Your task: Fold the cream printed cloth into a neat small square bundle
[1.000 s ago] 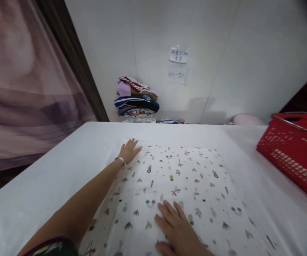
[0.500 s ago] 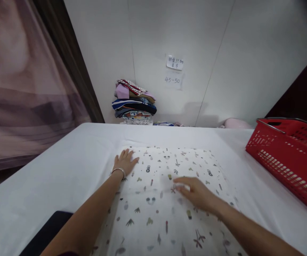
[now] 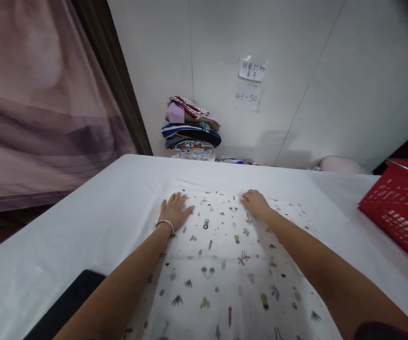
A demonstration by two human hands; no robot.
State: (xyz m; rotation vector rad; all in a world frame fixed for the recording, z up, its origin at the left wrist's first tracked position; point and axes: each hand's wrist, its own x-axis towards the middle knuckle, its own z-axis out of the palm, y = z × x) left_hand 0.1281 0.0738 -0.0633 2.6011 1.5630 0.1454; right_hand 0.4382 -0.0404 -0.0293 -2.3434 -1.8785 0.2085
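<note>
A white cloth (image 3: 221, 264) printed with small plants and figures lies flat on the white table (image 3: 83, 222). My left hand (image 3: 174, 212), a bracelet on its wrist, lies flat with fingers spread on the cloth's far left corner. My right hand (image 3: 256, 203) rests at the far edge of the cloth near its middle, fingers curled down onto the fabric. Whether it pinches the edge cannot be told.
A red plastic basket (image 3: 398, 212) stands at the table's right edge. A stack of folded clothes (image 3: 191, 130) sits against the white wall behind the table, under two paper notes (image 3: 250, 82). A curtain (image 3: 30, 118) hangs at the left. A dark object (image 3: 65, 302) lies at bottom left.
My right hand has slid from the near middle of the cloth out to its far edge. My left hand has stayed on the far left corner.
</note>
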